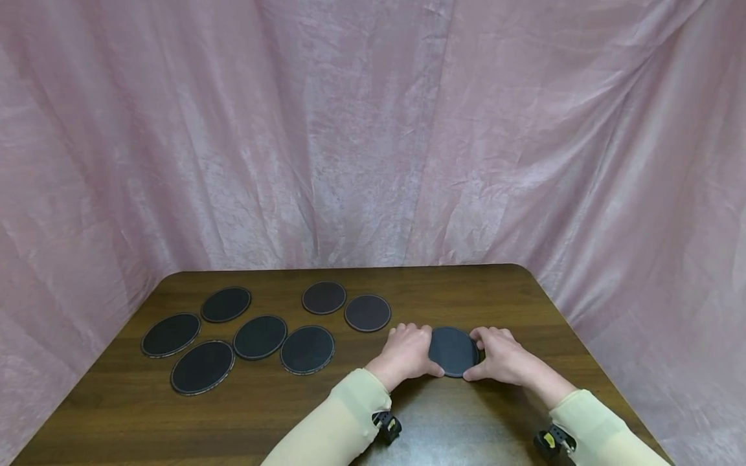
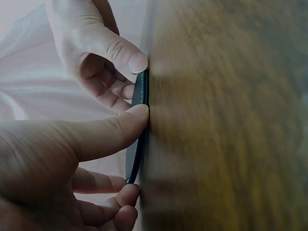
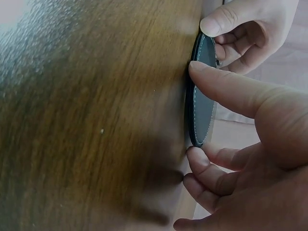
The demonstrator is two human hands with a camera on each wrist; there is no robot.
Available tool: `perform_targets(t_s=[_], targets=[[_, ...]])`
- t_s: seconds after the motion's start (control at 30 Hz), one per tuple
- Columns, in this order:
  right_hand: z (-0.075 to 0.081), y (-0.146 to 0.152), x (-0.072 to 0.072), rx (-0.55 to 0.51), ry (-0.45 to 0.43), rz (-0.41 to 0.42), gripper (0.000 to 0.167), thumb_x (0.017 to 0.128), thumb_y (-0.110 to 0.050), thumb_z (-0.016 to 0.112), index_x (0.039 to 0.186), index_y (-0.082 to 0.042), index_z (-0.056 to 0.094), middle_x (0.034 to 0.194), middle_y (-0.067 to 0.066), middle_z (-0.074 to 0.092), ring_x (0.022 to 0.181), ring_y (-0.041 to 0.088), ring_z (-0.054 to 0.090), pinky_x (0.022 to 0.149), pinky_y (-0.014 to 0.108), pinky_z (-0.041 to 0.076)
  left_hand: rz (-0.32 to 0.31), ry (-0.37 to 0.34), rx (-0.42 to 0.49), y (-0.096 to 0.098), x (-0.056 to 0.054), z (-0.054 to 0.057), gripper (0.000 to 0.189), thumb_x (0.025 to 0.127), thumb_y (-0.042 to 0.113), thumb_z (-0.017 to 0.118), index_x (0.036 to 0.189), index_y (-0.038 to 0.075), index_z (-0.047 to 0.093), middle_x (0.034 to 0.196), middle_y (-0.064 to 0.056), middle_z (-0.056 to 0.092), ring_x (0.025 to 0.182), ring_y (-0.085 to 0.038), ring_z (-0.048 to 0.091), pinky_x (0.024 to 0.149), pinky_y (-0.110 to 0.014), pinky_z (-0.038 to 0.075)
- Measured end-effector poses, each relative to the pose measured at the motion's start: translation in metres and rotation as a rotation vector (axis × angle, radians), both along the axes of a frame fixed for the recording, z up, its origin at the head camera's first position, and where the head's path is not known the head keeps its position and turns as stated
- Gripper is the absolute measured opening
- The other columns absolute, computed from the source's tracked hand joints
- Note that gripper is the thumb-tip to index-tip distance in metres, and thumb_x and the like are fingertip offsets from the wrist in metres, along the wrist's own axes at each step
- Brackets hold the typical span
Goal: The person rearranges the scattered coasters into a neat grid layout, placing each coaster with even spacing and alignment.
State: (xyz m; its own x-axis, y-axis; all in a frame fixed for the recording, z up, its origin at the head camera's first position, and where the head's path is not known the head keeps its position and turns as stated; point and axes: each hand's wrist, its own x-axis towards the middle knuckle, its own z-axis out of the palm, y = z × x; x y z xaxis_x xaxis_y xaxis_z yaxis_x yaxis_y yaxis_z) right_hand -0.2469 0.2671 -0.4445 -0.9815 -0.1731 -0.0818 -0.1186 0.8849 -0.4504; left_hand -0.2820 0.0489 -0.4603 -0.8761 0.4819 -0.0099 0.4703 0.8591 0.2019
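Note:
Both hands hold a round, dark coaster (image 1: 453,352) with pale stitching along its rim, at the right part of the table. My left hand (image 1: 410,353) grips its left edge, thumb at the near side and fingers farther round. On the opposite edge, my right hand (image 1: 500,355) pinches it in the same way. In the left wrist view, the coaster (image 2: 139,94) appears edge-on, close to the wood, with both thumbs on its rim. The right wrist view shows the stitched top of the coaster (image 3: 204,96). Whether another coaster lies beneath it, I cannot tell.
Several similar coasters lie flat and apart from the hands, among them one at the far left (image 1: 171,335), one nearer the front (image 1: 203,367) and one close to my left hand (image 1: 367,313). Behind the brown wooden table (image 1: 146,421) hangs a pink curtain (image 1: 373,129).

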Motion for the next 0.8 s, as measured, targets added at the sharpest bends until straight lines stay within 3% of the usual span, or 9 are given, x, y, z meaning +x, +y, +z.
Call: perform_targets(t_s=[0.8], targets=[[-0.0001,0.0015,0.0032,0.016,0.011,0.043,0.077,0.077,-0.033,0.102,0.134,0.006,0.068,0.112,0.011,0.066,0.114,0.039,0.056,0.099,0.058,0.05,-0.038,-0.03,-0.012,-0.0046,0.0018,0.0037,0.082,0.084,0.058,0.095,0.143,0.007,0.069,0.123,-0.011,0.07,0.113,-0.031,0.061,0.101,-0.044,0.049]])
